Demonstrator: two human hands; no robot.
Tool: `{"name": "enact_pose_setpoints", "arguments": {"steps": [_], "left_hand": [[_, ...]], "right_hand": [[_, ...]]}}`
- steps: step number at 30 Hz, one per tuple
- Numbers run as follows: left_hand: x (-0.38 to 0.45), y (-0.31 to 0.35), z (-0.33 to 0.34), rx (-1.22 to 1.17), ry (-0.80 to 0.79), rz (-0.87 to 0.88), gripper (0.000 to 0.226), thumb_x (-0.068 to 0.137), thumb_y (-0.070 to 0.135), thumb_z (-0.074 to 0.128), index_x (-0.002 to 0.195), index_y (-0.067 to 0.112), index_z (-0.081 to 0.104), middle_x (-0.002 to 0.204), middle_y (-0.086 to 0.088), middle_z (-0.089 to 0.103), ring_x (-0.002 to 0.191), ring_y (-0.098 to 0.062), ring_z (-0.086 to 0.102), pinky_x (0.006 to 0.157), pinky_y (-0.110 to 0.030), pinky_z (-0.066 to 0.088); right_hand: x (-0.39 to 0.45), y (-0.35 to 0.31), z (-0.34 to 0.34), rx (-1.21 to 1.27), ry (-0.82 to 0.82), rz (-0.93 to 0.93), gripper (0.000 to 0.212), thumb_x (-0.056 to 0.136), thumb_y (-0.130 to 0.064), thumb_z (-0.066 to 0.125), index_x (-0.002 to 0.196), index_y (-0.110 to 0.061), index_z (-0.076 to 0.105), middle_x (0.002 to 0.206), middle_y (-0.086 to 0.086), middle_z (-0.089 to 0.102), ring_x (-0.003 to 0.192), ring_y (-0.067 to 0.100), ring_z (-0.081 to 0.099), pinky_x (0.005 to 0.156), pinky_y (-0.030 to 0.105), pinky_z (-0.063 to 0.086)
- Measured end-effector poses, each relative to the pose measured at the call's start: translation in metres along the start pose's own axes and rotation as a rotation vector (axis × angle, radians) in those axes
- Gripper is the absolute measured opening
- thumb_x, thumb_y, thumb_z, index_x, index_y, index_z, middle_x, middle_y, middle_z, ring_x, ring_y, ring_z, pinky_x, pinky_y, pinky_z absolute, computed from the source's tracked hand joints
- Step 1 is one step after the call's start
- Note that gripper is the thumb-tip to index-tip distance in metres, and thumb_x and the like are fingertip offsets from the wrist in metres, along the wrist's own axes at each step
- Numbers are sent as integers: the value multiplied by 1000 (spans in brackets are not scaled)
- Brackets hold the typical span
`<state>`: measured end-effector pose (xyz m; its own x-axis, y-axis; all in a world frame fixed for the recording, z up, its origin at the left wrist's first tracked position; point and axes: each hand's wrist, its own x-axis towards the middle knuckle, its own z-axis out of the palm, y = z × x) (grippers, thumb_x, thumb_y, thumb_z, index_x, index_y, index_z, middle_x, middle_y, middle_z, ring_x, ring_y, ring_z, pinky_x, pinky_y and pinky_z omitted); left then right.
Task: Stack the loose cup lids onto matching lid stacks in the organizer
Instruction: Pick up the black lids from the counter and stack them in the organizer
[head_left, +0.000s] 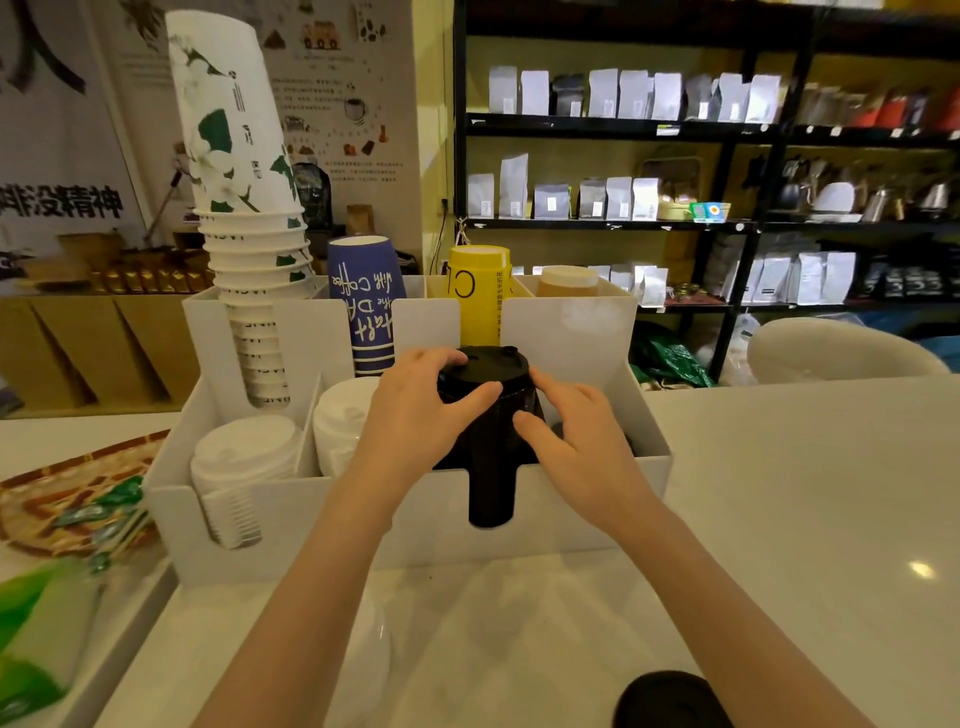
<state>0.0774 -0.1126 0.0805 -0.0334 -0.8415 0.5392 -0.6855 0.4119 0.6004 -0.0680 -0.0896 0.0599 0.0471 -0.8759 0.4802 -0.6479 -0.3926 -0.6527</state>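
Gripping from both sides, the left hand (415, 415) and right hand (576, 441) close around the black lid stack (488, 415). Left grip: fingers curled over the top lid's far rim, thumb laid across its near edge, holding the stack's upper part. Right grip: fingertips pressed on the stack's right flank, lower down, thumb side toward the stack.

Black lid stack stands in the front row of the white organizer (644, 467), third compartment from the left; its lower part shows through the slot cut in the front wall.

To the left, same row: two white lid stacks (244, 457), the nearer one partly hidden behind the left wrist.

Back row: tall white-and-green cup stack (244, 208), blue cups (366, 306), yellow cups (478, 291), all upside down.

On the counter (779, 493), nearer the camera: one loose black lid (670, 699) at the bottom edge, well apart from both hands; a white lid (371, 644) under the left forearm, blurred.
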Motion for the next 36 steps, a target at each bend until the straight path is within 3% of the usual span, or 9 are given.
{"name": "enact_pose_setpoints", "arguments": {"steps": [3, 8, 13, 15, 18, 21, 25, 30, 36], "left_hand": [[0, 0, -1, 22, -28, 17, 45, 81, 39, 57, 120, 17, 51, 122, -6, 53, 102, -10, 42, 82, -22, 31], [-3, 10, -6, 88, 23, 126, 41, 83, 35, 55, 120, 17, 52, 130, -5, 50, 120, -17, 42, 91, -21, 26], [-20, 36, -4, -89, 60, 404, 23, 84, 20, 57, 105, 14, 64, 104, 4, 64, 96, -7, 54, 80, -8, 37], [-27, 45, 6, -166, -44, 424, 23, 83, 20, 57, 105, 16, 64, 95, 11, 60, 86, -1, 53, 75, -6, 41], [-40, 55, 26, -158, -342, 439, 32, 82, 28, 58, 113, 23, 59, 101, 12, 58, 92, -2, 53, 72, -10, 42], [-56, 58, 47, -41, -710, 423, 51, 76, 43, 61, 124, 31, 46, 125, 10, 53, 104, -1, 46, 83, -16, 39], [-81, 65, 66, 106, -1033, 385, 75, 68, 52, 67, 132, 34, 33, 141, 10, 39, 122, -8, 38, 99, -27, 32], [-98, 63, 71, 254, -1180, 368, 93, 57, 55, 74, 134, 31, 29, 141, 8, 37, 128, -14, 35, 107, -35, 33], [-109, 56, 72, 309, -1178, 439, 94, 47, 57, 78, 127, 28, 37, 129, 10, 41, 117, -13, 42, 102, -29, 38]], "right_hand": [[-7, -8, -7, 45, -19, -13, 39, 90, -25, 46, 129, -22, 43, 114, -5, 51, 121, 16, 37, 94, 30, 33], [-29, -11, -24, 84, 66, -8, 44, 88, -21, 50, 131, -20, 41, 123, 1, 55, 106, 7, 49, 83, 18, 38], [-62, 9, -42, 14, 109, 3, 39, 88, -24, 50, 127, -22, 45, 128, -4, 54, 111, 2, 45, 85, 8, 33], [-79, 17, -50, -4, 138, 33, 38, 88, -24, 51, 125, -23, 46, 124, -6, 56, 109, 2, 47, 84, 5, 34], [-105, 27, -60, -19, 166, 107, 37, 88, -24, 51, 124, -22, 47, 119, -7, 57, 107, 5, 50, 83, 8, 36], [-132, 36, -66, -49, 177, 173, 36, 87, -25, 51, 123, -24, 47, 118, -7, 57, 106, 6, 51, 84, 10, 36], [-171, 50, -67, -109, 158, 274, 38, 87, -31, 50, 125, -30, 45, 123, -12, 54, 110, 3, 48, 86, 13, 34], [-203, 50, -69, -122, 78, 372, 39, 88, -34, 46, 127, -34, 42, 120, -19, 45, 112, -2, 39, 93, 18, 29], [-215, 42, -68, -99, 26, 439, 37, 86, -33, 52, 122, -28, 50, 112, -18, 46, 111, 1, 41, 92, 19, 30]]}}
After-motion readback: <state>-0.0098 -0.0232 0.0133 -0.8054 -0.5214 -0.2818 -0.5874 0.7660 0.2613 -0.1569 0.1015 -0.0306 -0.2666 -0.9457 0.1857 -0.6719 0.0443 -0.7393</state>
